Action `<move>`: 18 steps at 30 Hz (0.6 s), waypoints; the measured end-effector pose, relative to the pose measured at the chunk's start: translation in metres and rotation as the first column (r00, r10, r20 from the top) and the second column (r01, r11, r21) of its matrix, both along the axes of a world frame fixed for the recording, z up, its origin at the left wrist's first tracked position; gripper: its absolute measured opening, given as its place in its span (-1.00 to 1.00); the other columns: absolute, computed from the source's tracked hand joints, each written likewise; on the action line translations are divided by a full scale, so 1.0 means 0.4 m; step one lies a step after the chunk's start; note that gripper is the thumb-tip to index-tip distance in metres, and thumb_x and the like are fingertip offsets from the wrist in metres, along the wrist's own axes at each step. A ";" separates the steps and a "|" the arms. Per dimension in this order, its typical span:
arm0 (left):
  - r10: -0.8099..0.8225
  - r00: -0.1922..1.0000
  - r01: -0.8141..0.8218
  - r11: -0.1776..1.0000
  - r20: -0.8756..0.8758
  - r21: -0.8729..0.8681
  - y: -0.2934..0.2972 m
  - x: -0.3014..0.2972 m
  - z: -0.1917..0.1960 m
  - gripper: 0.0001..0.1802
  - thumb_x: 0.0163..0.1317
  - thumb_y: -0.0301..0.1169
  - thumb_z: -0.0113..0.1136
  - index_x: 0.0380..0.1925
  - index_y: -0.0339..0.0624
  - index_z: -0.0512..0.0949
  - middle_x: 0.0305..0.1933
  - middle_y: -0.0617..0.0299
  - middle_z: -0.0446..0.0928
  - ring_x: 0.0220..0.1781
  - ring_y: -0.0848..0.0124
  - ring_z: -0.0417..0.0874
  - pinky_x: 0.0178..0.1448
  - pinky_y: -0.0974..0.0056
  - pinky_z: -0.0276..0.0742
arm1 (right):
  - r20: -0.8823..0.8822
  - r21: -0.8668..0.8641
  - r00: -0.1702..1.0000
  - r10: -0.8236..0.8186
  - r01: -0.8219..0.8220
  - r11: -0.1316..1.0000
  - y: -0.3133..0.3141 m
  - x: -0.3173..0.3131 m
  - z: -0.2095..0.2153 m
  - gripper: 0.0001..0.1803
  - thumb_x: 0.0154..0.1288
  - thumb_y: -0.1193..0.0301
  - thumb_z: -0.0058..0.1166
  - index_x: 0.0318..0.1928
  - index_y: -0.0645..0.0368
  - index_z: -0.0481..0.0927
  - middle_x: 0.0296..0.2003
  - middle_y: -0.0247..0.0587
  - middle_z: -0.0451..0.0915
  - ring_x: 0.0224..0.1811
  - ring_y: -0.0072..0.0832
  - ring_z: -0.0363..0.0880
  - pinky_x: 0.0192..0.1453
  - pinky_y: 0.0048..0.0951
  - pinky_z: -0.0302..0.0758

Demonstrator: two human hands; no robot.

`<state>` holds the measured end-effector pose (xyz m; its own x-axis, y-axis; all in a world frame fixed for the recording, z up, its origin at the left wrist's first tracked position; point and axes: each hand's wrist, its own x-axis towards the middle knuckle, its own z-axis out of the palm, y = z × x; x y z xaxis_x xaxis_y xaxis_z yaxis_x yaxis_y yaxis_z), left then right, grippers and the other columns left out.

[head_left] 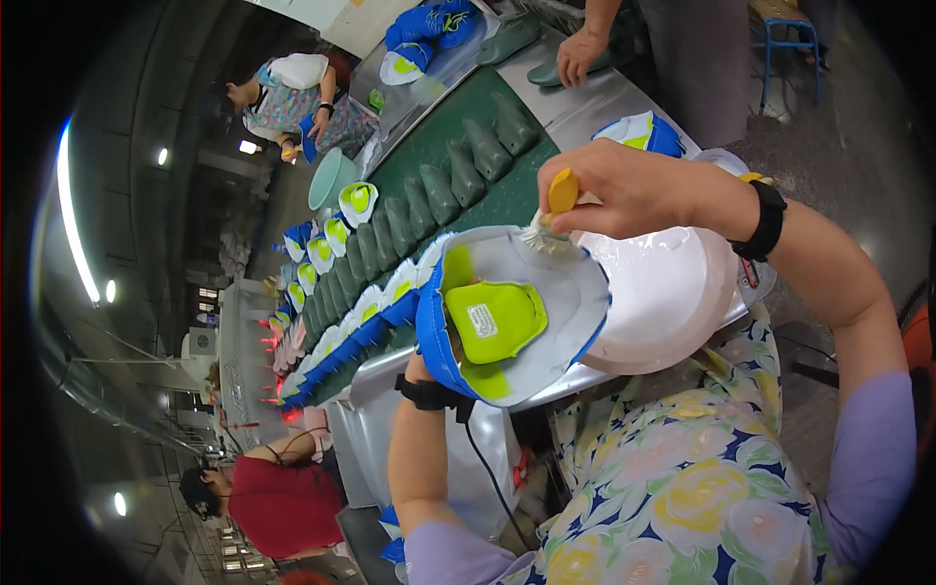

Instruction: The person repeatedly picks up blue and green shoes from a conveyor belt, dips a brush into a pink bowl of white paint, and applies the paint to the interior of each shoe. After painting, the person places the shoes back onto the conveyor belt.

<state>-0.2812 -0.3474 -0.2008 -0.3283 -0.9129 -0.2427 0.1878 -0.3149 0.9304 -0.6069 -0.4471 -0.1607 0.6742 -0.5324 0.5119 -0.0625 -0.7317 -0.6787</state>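
My right hand [629,190] grips a brush by its yellow handle [563,190]. Its white bristles [546,237] touch or nearly touch the white inner lining of a blue shoe upper [585,336]. A bright green piece with a white label [497,320] sits inside that upper. Beneath and behind it my left hand [418,370] props the upper up, its fingers mostly hidden. Just right of the upper is a white basin [673,302], partly covered by it.
A green conveyor belt [390,175] carries rows of grey-green shoe lasts [453,166] and blue uppers [390,307]. Across it, a co-worker's hand [582,54] rests on a green last. Other people [292,497] work along the line. A blue stool [788,44] stands at far right.
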 end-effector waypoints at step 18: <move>0.727 0.686 -0.475 0.435 -0.013 -0.765 -0.004 -0.104 -0.086 -0.65 0.42 -0.42 0.24 0.14 -0.33 0.55 0.05 0.01 0.65 -0.02 0.27 0.67 0.08 0.19 0.58 | 0.038 0.682 0.920 -0.390 0.261 0.683 0.136 0.028 -0.127 -0.56 0.26 0.20 0.26 -0.36 0.47 0.66 -0.49 -0.04 0.68 -0.47 -0.44 0.69 -0.41 -0.48 0.57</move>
<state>-0.3229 -0.3488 -0.2351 0.3423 -0.7648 0.5458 -0.2339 0.4933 0.8378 -0.5958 -0.3929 -0.2117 0.3316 -0.9427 0.0367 -0.0505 -0.0566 -0.9971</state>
